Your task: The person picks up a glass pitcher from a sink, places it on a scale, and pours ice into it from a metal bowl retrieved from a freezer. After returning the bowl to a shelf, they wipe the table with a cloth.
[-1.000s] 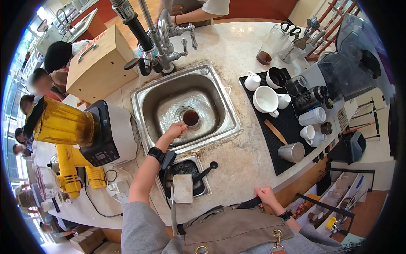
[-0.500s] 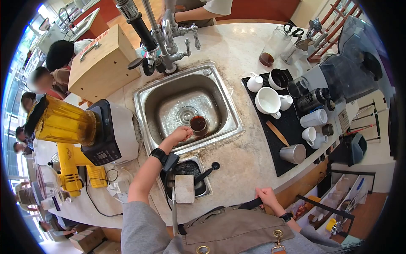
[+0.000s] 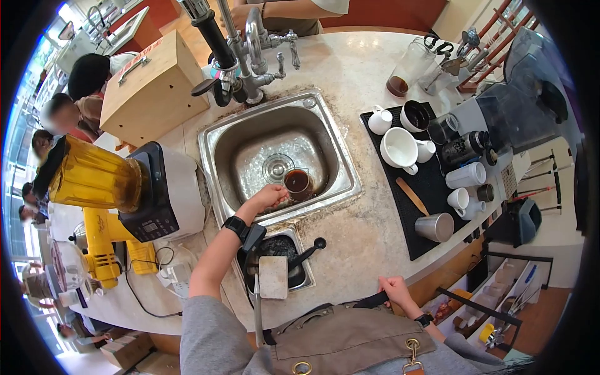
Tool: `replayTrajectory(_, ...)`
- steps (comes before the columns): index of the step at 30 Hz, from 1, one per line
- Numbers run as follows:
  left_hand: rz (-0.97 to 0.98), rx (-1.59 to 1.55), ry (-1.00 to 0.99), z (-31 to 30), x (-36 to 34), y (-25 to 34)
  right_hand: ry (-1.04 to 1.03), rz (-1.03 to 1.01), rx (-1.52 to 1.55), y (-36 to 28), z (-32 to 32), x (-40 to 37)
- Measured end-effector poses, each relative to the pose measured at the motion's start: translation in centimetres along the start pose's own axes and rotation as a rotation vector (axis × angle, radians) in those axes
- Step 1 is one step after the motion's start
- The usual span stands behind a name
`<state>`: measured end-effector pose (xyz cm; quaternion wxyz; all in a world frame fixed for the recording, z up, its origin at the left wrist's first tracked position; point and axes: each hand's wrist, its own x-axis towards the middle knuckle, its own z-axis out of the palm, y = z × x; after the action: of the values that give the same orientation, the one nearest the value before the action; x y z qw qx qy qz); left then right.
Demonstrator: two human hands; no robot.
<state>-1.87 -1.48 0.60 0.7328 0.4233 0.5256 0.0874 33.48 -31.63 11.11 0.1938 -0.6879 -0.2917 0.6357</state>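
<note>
My left hand (image 3: pixel 270 196) is closed on the handle of a clear glass cup (image 3: pixel 299 185) partly filled with dark brown liquid. The cup hangs over the near right part of the metal sink (image 3: pixel 342 167), slightly tilted. Behind it shows the sink's round drain (image 3: pixel 277 167). At the counter's front edge, by my waist, my right hand (image 3: pixel 394 290) is closed around a black strap (image 3: pixel 371 300) of the brown apron (image 3: pixel 350 334). Its fingertips are partly hidden.
Beyond the sink stands a tap (image 3: pixel 253 62). To the left are a wooden box (image 3: pixel 153 87) and a blender (image 3: pixel 100 178). On the right, a black mat (image 3: pixel 409 240) bears several cups. A small basin (image 3: pixel 303 281) lies close in front. Another person (image 3: pixel 294 12) stands across the counter.
The glass cup has tipped a little, so more of its side shows. My left hand has shifted slightly right. My right hand keeps its place at the strap.
</note>
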Motion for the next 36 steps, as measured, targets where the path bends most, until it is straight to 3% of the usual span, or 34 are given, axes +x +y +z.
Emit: replayTrajectory(36, 0.008, 0.110, 0.103, -0.4, -0.1, 0.3, -0.010, 0.006, -0.002, 0.1, -0.1, 0.2)
